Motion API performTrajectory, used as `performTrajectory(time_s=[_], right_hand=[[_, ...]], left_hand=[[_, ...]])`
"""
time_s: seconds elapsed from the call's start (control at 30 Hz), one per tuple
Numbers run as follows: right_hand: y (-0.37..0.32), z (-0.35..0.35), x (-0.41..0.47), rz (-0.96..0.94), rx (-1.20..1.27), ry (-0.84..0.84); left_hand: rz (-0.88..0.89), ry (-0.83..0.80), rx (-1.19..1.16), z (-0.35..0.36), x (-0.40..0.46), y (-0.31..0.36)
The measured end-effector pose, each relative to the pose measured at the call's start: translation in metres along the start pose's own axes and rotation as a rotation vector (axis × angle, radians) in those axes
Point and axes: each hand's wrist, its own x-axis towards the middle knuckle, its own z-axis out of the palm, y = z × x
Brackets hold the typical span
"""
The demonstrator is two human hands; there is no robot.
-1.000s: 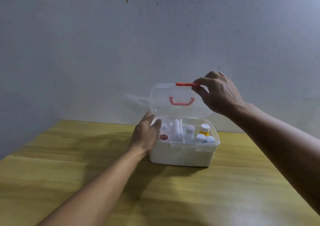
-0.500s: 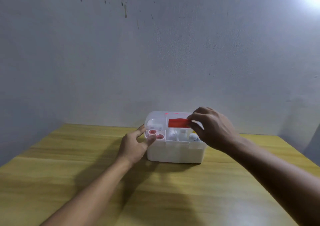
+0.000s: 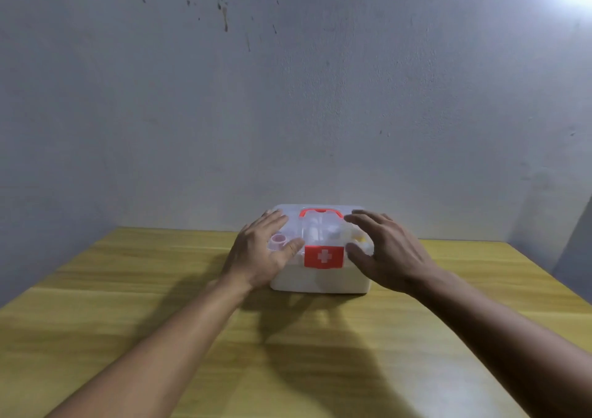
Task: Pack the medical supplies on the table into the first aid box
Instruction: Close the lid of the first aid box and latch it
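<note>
Head view is showing both sets of fingers at the first aid box, centre of frame. Left hand is lying with straight, spread fingers over the left part of the clear lid, thumb pointing toward the red latch; it is gripping nothing. Right hand is hanging over the right part of the lid, fingers extended and only slightly bent, holding nothing; whether they are touching the lid or hovering just above it cannot be told, as the frame is blurred there.

Lid is lying down on the white base, red carry handle folded flat at its far side. Supplies are showing dimly through the lid: a pale round roll at left, white bottles in the middle, something yellow at right. Wooden table is carrying only the box that I can see.

Judgement: packing is looking finished, closing being the step in hand.

Risks from here:
- Latch may be resting down without being snapped; lifting by the handle would then open the lid and spill the contents.
- A tall bottle may be holding the lid up, causing uneven seating.
- Pressing on one side only may be sliding the light box across the table.
</note>
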Motion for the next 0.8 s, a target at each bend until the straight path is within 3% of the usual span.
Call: performTrajectory(time_s=[0.2,0.5,0.8], right_hand=[[0.005,0.025,-0.008,0.044,-0.061,-0.044],[0.011,0.034,-0.01,-0.013,-0.097,0.106],[0.021,0.03,-0.006,-0.023,-0.082,-0.063]], left_hand=[[0.074,0.07,0.243,0.01,-0.008,0.004],[0.081,0.103,0.272,0.014,-0.007,0.001],[0.057,-0.013,0.241,0.005,0.001,-0.003]])
